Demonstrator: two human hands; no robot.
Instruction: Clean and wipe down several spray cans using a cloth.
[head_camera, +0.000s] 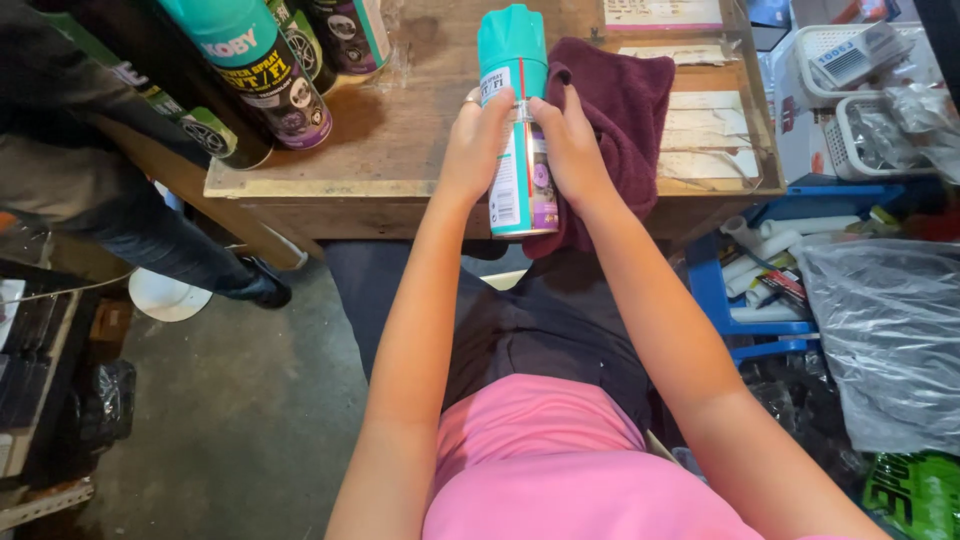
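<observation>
Soft even light, edges warped, sharp

I hold a teal spray can (517, 130) upright between both hands, its cap pointing away from me over the wooden table (400, 140). My left hand (475, 145) grips its left side, a ring on one finger; my right hand (572, 150) presses its right side. A maroon cloth (630, 110) lies just behind my right hand, draped over the table edge. More spray cans (270, 70) stand at the table's far left corner. A blue rack (745, 290) with white tubes sits to my right, beside a clear plastic bag (885, 330).
</observation>
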